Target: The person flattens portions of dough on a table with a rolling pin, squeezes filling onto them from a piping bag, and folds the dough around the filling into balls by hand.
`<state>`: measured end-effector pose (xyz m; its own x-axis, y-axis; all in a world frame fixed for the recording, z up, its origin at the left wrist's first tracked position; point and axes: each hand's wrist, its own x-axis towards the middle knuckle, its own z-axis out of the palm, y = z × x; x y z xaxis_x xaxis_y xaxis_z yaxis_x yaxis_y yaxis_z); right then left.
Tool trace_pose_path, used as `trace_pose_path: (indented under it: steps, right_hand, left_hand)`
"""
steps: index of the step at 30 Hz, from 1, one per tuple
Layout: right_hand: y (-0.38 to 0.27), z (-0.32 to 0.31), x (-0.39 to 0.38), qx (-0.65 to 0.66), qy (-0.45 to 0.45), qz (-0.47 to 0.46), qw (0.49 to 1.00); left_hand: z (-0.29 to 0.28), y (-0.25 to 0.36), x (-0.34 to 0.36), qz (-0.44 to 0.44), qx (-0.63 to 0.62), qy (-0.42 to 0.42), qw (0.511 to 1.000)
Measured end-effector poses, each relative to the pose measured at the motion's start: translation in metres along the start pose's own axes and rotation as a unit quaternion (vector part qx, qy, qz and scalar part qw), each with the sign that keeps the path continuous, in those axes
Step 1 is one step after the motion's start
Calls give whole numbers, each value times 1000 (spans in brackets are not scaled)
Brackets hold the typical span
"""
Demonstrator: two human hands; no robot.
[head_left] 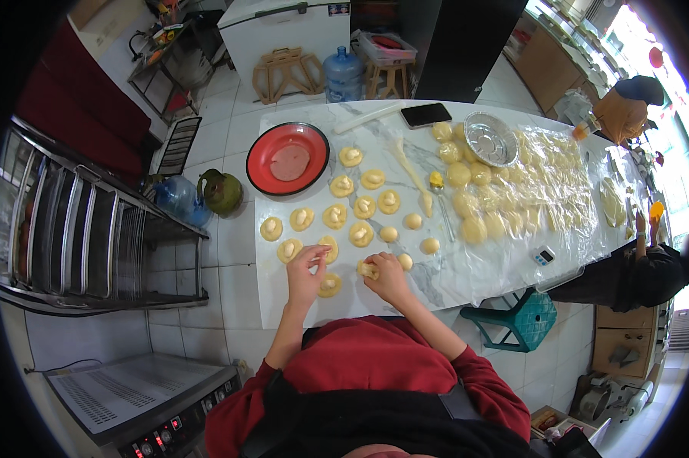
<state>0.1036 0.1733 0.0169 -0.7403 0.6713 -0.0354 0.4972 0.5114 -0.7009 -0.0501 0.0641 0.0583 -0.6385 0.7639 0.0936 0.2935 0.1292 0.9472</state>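
My left hand is closed, its fingertips drawn together at the edge of a flattened dough round; anything between them is too small to make out. To its right, my right hand is curled around a piece of dough just above the marble-patterned table. Several flat yellow dough rounds lie beyond my hands, each topped with a pale lump. Another topped round sits nearer me, between the hands. Smooth dough balls rest beyond and beside my right hand.
A red bowl with pinkish filling stands at the far left. More dough balls lie under clear plastic on the right, beside a foil tray, a phone and a spoon. Another person works at the right end.
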Motion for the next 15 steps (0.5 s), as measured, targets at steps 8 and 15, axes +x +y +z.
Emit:
trace_pose_path:
  steps: [8, 15]
  right_hand:
    - [-8, -26, -2, 357, -45, -88, 929]
    - [-6, -39, -9, 682, -169, 133, 699]
  left_hand:
    - [17, 10, -1, -153, -223, -265, 925]
    - [12, 0, -1, -178, -310, -203, 912]
